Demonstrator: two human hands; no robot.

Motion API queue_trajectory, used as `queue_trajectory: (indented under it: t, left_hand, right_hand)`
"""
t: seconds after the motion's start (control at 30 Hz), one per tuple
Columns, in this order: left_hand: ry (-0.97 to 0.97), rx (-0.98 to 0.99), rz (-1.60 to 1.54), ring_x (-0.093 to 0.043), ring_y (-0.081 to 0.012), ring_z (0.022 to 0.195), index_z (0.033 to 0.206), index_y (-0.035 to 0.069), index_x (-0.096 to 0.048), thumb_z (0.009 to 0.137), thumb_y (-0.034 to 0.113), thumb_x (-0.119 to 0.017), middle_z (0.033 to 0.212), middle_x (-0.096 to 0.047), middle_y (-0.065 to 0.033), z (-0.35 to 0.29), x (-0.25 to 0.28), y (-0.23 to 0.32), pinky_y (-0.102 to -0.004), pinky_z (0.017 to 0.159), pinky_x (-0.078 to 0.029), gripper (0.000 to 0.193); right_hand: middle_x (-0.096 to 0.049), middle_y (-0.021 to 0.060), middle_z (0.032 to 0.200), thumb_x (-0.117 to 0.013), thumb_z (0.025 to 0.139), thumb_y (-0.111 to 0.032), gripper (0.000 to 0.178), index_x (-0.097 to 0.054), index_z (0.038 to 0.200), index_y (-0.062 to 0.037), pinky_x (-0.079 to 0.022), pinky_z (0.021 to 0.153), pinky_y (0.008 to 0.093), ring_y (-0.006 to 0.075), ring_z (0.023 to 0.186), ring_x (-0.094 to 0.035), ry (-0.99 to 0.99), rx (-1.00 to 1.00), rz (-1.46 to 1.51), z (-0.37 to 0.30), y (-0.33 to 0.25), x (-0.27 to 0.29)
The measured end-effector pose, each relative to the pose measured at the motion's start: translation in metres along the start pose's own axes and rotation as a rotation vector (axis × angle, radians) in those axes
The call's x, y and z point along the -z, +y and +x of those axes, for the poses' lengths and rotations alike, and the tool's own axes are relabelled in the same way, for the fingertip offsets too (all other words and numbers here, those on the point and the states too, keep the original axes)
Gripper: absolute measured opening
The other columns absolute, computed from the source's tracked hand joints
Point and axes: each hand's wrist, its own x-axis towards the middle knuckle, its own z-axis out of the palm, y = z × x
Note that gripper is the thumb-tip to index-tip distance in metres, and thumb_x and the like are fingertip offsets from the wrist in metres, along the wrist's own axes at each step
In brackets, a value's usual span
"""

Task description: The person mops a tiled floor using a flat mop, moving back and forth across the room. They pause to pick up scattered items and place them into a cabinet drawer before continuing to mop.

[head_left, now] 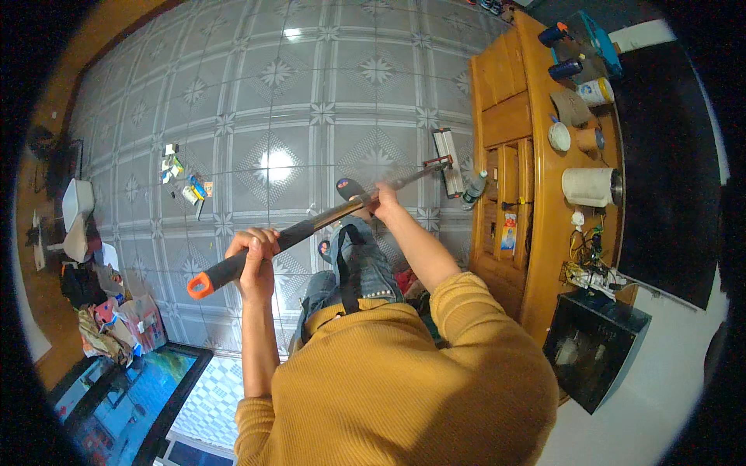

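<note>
Both my hands grip a long-handled mop that slants across in front of me. My left hand wraps round the thick black grip, close to its orange hanging loop. Farther down the pole, my right hand is closed round the shaft, above my slippered feet. The mop's wide, pale flat head rests on the tiled floor beside the wooden cabinet. Right next to that head lies a clear plastic bottle, partly against the cabinet's foot.
Small boxes and scraps litter the grey patterned floor at left. Bags and a white bin line the left side. Along the right runs the wooden cabinet, holding a white canister, tangled cables and a black glass-fronted case.
</note>
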Motion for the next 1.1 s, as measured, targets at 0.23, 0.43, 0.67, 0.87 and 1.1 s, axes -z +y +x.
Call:
queue_trajectory:
  t: [0.23, 0.43, 0.67, 0.87, 1.1]
  left_hand:
    - [0.060, -0.040, 0.040, -0.044, -0.0187, 0.065, 0.075, 0.008, -0.047, 0.086, 0.017, -0.059, 0.067, -0.044, -0.0042, -0.033, 0.022, 0.044, -0.0395, 0.079, -0.040, 0.020]
    - [0.151, -0.172, 0.113, -0.038, -0.0177, 0.063, 0.076, 0.010, -0.044, 0.084, 0.014, -0.055, 0.066, -0.038, -0.0029, -0.056, 0.065, 0.175, -0.0378, 0.070, -0.037, 0.015]
    - [-0.032, -0.303, 0.333, -0.034, -0.0149, 0.066, 0.077, 0.011, -0.039, 0.087, 0.014, -0.050, 0.069, -0.036, -0.0031, -0.073, 0.036, 0.304, -0.0354, 0.070, -0.031, 0.015]
    - [0.145, -0.461, 0.297, -0.036, -0.0167, 0.070, 0.078, 0.007, -0.038, 0.090, 0.012, -0.048, 0.072, -0.036, -0.0045, -0.069, 0.013, 0.327, -0.0354, 0.075, -0.033, 0.016]
    - [0.199, -0.490, 0.787, -0.054, -0.0224, 0.088, 0.092, 0.003, -0.052, 0.090, 0.022, -0.054, 0.091, -0.055, -0.0119, 0.060, 0.031, 0.180, -0.0373, 0.086, -0.043, 0.019]
  right_hand:
    - [-0.050, 0.0084, 0.070, -0.052, 0.091, -0.033, 0.027, -0.050, 0.081, -0.0085, -0.050, 0.055, 0.0409, 0.0229, 0.060, -0.052, -0.075, -0.049, -0.125, -0.032, 0.053, -0.014]
    - [-0.056, 0.0152, 0.077, -0.044, 0.093, -0.043, 0.040, -0.052, 0.091, -0.0037, -0.055, 0.059, 0.0473, 0.0306, 0.066, -0.060, -0.275, -0.329, -0.199, -0.112, 0.167, -0.088]
    - [-0.056, 0.0153, 0.057, -0.048, 0.089, -0.035, 0.044, -0.051, 0.063, -0.0010, -0.054, 0.042, 0.0431, 0.0291, 0.046, -0.059, -0.419, -0.493, -0.306, -0.234, 0.265, -0.189]
    - [-0.060, 0.0147, 0.057, -0.048, 0.089, -0.037, 0.044, -0.054, 0.063, -0.0026, -0.056, 0.044, 0.0402, 0.0259, 0.047, -0.061, -0.464, -0.548, -0.326, -0.277, 0.229, -0.197]
    - [-0.064, 0.0145, 0.067, -0.041, 0.092, -0.045, 0.053, -0.060, 0.070, -0.0018, -0.056, 0.056, 0.0439, 0.0267, 0.057, -0.063, -0.494, -0.494, -0.157, -0.192, 0.099, -0.200]
